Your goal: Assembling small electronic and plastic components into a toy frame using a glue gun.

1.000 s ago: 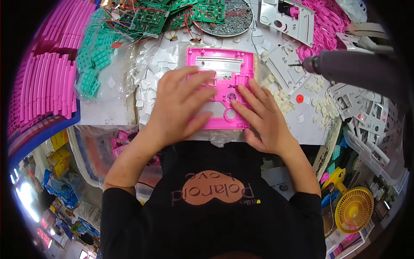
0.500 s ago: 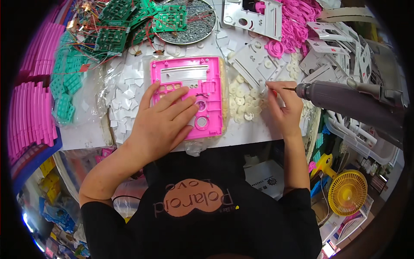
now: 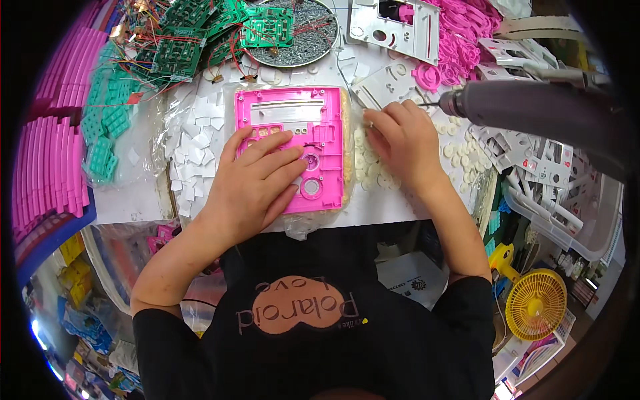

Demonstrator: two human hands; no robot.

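Note:
A pink plastic housing, inner side up, lies on a pale padded pad wrapped in clear film. My left hand rests over its lower left part, fingers stretched and a little apart, covering some of the small openings. Right of the housing, my right hand hovers above white plastic discs, with thumb and fingers drawn together. Whatever they pinch is hidden or too small to name. Just beyond the knuckles points the thin bit of a dark electric screwdriver. A pale grey plastic panel lies behind that hand.
Green circuit boards with wires and a round tray of screws fill the back. White paper squares and teal button pads lie left, beside stacked pink strips. Pink parts and white panels crowd the right.
My right hand has moved left toward the housing, its fingers now pointing left. The screwdriver has swung slightly up and left. My left hand stays on the housing.

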